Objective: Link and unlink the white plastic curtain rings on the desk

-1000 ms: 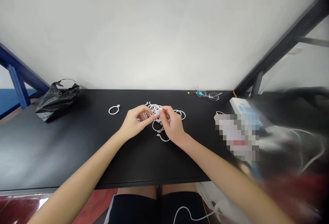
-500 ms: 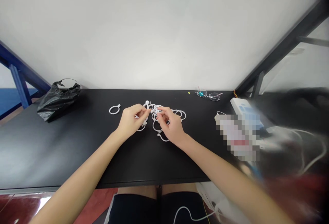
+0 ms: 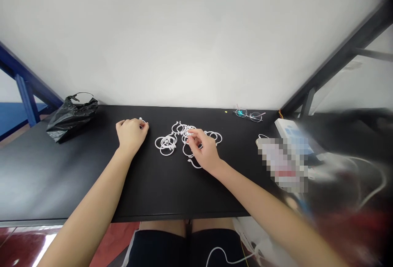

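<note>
Left hand (image 3: 132, 133) at one white ring (image 3: 141, 119), left; fingers curled, grip hidden. Right hand (image 3: 202, 146), fingers bent, pinch unclear, over tangled white rings (image 3: 184, 129), centre, uncountable. One glasses pair (image 3: 248, 115), far right.

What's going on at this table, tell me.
A person sits at a black table with both hands among thin white rings. The right hand has its fingertips at the larger tangle of rings; a smaller cluster lies just left of it. The left hand is farther left, over a white piece it mostly hides, so its grip is unclear. A black bag and glasses lie toward the back.
</note>
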`<action>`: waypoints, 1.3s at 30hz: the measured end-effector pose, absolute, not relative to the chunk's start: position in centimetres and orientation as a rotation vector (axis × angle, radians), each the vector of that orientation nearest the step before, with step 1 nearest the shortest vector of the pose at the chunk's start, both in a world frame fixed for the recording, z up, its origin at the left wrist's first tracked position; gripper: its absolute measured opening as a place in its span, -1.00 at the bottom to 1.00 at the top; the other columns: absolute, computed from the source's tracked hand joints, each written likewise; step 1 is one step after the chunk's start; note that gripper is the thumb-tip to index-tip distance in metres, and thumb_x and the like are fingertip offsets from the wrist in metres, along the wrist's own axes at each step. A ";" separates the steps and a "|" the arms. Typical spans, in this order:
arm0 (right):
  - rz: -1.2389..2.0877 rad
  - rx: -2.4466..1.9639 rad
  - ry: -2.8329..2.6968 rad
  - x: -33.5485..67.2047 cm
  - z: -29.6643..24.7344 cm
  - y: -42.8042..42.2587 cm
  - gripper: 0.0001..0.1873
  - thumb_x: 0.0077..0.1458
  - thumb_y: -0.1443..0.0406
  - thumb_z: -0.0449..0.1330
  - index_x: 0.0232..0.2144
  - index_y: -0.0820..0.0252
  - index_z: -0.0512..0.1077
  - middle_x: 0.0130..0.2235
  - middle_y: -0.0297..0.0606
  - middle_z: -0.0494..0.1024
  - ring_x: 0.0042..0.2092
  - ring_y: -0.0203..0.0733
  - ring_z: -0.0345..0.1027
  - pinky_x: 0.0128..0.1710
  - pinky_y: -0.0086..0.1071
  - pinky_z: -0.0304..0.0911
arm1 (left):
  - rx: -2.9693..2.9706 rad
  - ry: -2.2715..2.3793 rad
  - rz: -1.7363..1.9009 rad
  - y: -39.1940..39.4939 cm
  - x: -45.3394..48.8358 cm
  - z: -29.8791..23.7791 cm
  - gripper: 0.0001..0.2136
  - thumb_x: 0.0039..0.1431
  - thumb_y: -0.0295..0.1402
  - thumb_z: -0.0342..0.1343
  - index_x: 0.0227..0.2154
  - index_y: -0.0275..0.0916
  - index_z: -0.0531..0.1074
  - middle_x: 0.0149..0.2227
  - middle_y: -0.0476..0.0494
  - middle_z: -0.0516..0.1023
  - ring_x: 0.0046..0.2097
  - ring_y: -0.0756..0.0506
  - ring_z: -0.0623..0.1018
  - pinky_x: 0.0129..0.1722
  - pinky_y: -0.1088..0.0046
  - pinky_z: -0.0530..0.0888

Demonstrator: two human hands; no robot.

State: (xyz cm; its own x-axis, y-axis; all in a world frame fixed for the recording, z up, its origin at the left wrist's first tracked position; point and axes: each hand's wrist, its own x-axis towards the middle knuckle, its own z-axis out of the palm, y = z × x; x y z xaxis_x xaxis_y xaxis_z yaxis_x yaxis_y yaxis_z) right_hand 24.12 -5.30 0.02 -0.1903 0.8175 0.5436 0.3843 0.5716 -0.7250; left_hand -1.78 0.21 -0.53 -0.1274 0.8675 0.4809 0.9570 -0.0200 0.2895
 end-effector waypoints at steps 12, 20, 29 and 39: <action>0.489 -0.942 -1.812 24.1 -0.1 -5.2 -0.84 0.23 0.30 0.05 -0.24 0.18 0.42 -0.41 -0.30 0.55 -0.47 -0.32 0.40 -0.40 -0.43 0.32 | -1.957 -2.200 -0.597 -0.1 -1.1 0.3 -0.81 0.13 -0.27 0.06 -0.48 -0.23 0.50 -0.28 -0.20 0.60 -0.23 -0.23 0.56 -0.25 0.29 0.32; 0.476 -0.924 -1.819 24.1 0.0 -5.2 -0.85 0.22 0.30 0.05 -0.26 0.16 0.43 -0.39 -0.30 0.55 -0.47 -0.32 0.39 -0.40 -0.44 0.32 | -2.000 -2.169 -0.631 0.3 -1.4 -0.3 -0.69 0.21 -0.18 -0.01 -0.50 -0.23 0.52 -0.28 -0.23 0.58 -0.21 -0.26 0.53 -0.27 0.29 0.36; 0.486 -0.925 -1.835 24.1 0.1 -5.2 -0.84 0.22 0.30 0.05 -0.28 0.17 0.43 -0.39 -0.29 0.54 -0.45 -0.32 0.39 -0.39 -0.44 0.32 | -1.980 -2.159 -0.622 0.3 -1.6 -0.7 -0.78 0.17 -0.27 0.03 -0.29 -0.23 0.54 -0.14 -0.28 0.53 -0.08 -0.31 0.46 -0.22 0.25 0.42; 0.481 -0.913 -1.845 24.0 0.1 -5.3 -0.84 0.21 0.32 0.05 -0.30 0.16 0.44 -0.38 -0.29 0.55 -0.47 -0.33 0.36 -0.39 -0.45 0.32 | -1.986 -2.123 -0.593 0.4 -1.5 -0.7 -0.74 0.17 -0.28 0.01 -0.29 -0.26 0.57 -0.14 -0.29 0.57 -0.10 -0.34 0.48 -0.20 0.18 0.40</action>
